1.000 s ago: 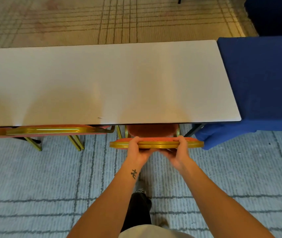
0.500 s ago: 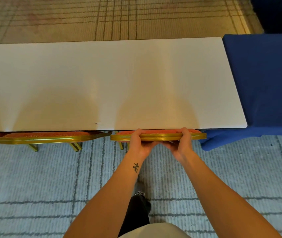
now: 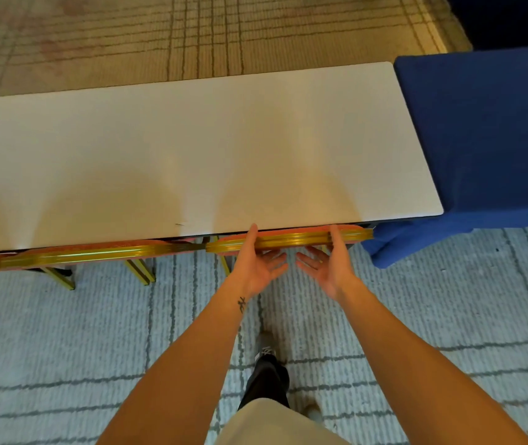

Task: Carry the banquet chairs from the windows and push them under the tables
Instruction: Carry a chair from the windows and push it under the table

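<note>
Near floor: pale grey-blue carpet (image 3: 63, 348) with ribbed pile and thin dark grid lines. Far floor: tan carpet (image 3: 288, 33) with a darker plaid line pattern and faint reddish stains (image 3: 52, 48) at upper left. Right side: a blue cloth (image 3: 487, 139) lies draped flat, its near corner hanging down to the grey-blue carpet. Upper right corner: a dark navy surface (image 3: 506, 17), detail indistinct.

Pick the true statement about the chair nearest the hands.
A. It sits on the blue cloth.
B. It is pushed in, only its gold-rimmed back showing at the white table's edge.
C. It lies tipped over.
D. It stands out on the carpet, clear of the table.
B: the chair shows only its gold-rimmed back, at the near edge of the white table.
</note>
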Available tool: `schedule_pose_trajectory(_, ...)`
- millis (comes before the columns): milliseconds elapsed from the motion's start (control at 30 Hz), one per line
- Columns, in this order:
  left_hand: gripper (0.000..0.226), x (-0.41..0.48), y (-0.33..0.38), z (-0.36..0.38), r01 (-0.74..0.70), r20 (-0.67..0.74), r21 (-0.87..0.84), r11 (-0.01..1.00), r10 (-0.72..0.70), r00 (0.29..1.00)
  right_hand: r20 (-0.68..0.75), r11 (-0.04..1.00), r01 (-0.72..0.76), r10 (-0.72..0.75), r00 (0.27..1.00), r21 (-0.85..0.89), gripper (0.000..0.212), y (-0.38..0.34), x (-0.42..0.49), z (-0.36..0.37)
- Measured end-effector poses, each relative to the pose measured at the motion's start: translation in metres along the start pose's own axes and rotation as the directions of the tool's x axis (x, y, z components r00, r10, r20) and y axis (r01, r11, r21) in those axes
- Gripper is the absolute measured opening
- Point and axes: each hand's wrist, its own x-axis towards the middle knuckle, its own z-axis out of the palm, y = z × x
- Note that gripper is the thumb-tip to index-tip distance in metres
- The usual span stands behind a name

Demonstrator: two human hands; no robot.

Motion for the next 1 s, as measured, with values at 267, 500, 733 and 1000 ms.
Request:
schedule_pose_trajectory(267,0.071,-0.067,-0.055,0.009,-0.076,0.045,-0.06,0.995,0.079,0.996,0.045,0.991,0.029,-0.035,0.998,0.13,0.071,0.018,-0.067,-0.035)
schedule_pose_trajectory(500,0.066,-0.115,-0.103,0.019,-0.079,0.13,-0.013,0.997,0.081,0.988,0.051,0.967,0.11,-0.124,0.991,0.229,0.066,0.033,-0.129,-0.096)
schedule_pose_trajectory(733,0.061,-0.138,-0.157,0.05,-0.023,0.306,0.125,0.992,-0.017,0.952,-0.049,0.913,0.252,-0.25,0.967,0.322,0.06,0.043,-0.189,-0.156)
schedule_pose_trajectory(1000,0.059,-0.163,-0.187,0.096,0.068,0.447,0.351,0.934,-0.231,0.864,-0.267,0.747,0.457,-0.371,0.889,0.483,0.06,0.047,-0.247,-0.203)
